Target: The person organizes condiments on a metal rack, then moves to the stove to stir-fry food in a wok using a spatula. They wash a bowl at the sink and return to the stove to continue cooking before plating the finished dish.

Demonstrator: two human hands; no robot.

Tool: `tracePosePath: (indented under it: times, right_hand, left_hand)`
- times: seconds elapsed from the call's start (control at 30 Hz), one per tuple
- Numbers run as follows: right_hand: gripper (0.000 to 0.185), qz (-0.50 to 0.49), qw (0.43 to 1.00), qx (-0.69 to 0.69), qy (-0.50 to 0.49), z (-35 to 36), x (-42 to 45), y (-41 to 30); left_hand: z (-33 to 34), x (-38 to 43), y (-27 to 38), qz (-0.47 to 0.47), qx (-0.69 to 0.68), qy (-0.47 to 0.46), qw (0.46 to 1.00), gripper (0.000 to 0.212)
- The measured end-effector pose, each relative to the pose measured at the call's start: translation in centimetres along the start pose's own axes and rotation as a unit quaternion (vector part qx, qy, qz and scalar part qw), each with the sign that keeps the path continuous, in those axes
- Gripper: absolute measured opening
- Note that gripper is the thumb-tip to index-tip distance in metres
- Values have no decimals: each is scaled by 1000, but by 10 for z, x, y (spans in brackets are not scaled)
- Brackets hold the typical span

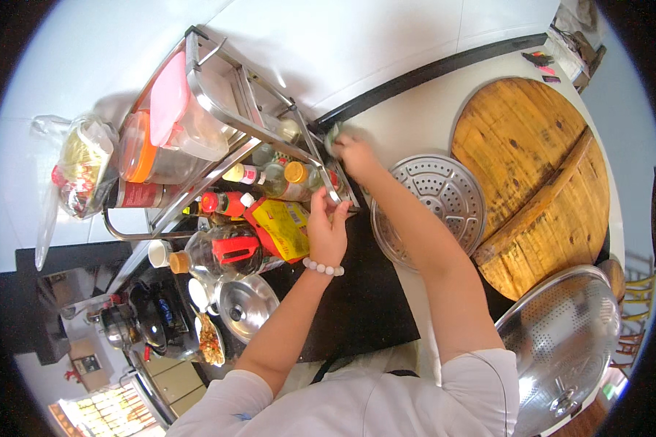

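My left hand [328,226], with a beaded bracelet at its wrist, grips the lower corner of a metal shelf rack [262,131]. Just behind its fingers stand bottles and a yellow packet [287,229]. My right hand [356,158] is blurred and reaches behind the rack's right end, near the wall's dark edge strip. Its fingers are closed on a pale green and white cloth-like thing [334,134], whose kind I cannot tell. A perforated metal steamer plate [415,180] lies partly under my right forearm.
A round wooden lid [525,142] and a large metal colander [557,338] are at the right. Left of my left arm are a big glass jar [197,254] with a cork, a pot lid [249,306] and a plate of food [210,338]. Plastic containers [158,147] fill the upper shelf.
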State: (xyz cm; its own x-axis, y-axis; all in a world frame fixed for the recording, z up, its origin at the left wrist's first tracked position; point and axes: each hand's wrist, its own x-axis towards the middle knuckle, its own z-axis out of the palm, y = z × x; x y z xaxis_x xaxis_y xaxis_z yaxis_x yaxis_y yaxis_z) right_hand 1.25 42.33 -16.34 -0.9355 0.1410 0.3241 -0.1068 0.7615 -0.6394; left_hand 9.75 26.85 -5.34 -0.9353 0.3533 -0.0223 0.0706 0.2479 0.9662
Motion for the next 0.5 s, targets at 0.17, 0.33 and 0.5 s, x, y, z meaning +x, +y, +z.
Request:
tracePosePath:
  times: [0.17,0.33,0.5]
  right_hand:
    - [19,-8,996,-48,-81,-26,-31,-25]
    - [17,-44,995,-64,-67,-30,-26,-29]
    - [17,-97,970,-100,-197,-55,-52,-34]
  left_hand:
    - [-2,0,-12,9,18,6,1000,36]
    - [-1,4,-10,15,2,-3,1000,34]
    - [0,3,-7,35,-12,-5,999,34]
